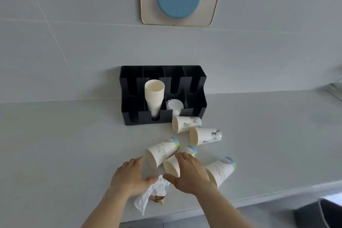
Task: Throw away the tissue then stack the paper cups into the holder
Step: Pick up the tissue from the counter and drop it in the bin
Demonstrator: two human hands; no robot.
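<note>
- Hands: I see two. My left hand (130, 177) lies flat, fingers spread and gripping nothing, its thumb touching the tissue (150, 193).
- My right hand (188, 173) is open, draped over one fallen cup (172, 166); I cannot tell if it grips it.
- One crumpled white tissue sits between both hands, partly under the left one, by the counter (55, 144) edge.
- Five loose paper cups lie on their sides: one under my right hand, one (162, 152) just left of it, one (221, 169) just right, two (187, 123) (205, 136) beyond.
- One black holder (127, 98) stands beyond the cups, with one stack of cups (154, 96) inside.
</note>
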